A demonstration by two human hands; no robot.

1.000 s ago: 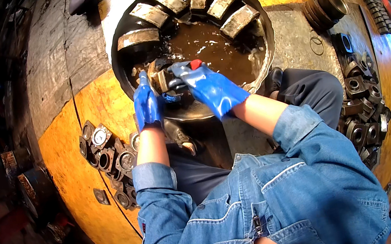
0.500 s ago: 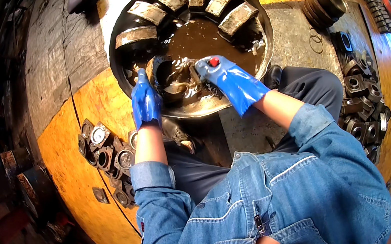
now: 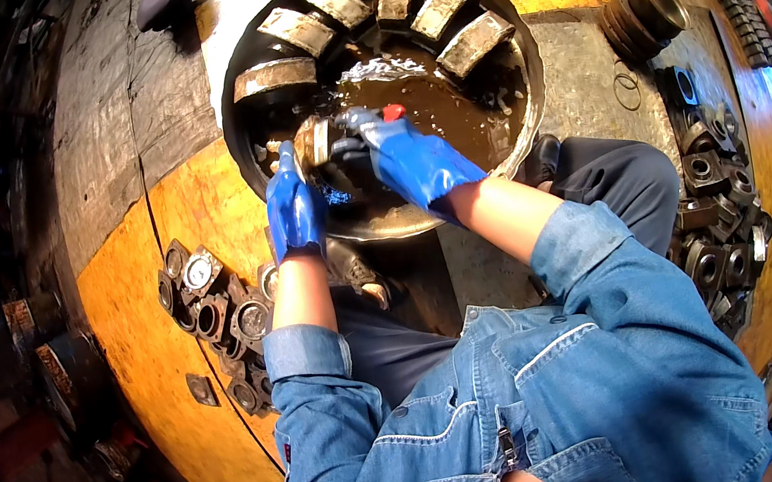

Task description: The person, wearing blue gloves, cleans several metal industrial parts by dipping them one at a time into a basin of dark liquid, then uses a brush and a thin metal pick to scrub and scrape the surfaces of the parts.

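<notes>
Both my hands wear blue rubber gloves over a round, dark-rimmed pan (image 3: 536, 99) of murky brown liquid. My left hand (image 3: 295, 210) grips a curved metal part (image 3: 315, 142) at its outer side, held up at the pan's left. My right hand (image 3: 398, 154) is closed around a tool with a red end (image 3: 394, 112), most of it hidden in the glove. Its fingers reach against the right side of the metal part. Several similar curved metal blocks (image 3: 335, 2) stand in an arc along the pan's far side.
On the yellow board at left lies a heap of greasy metal parts (image 3: 212, 312). More parts (image 3: 705, 173) are piled at right, beyond my knee. A grooved metal cylinder (image 3: 642, 15) and thin rings (image 3: 626, 90) sit right of the pan. A shoe (image 3: 350, 264) shows at the near rim.
My right hand has moved left, up to the metal part. The part has been raised and turned in my left hand, and the splashing beside it has eased.
</notes>
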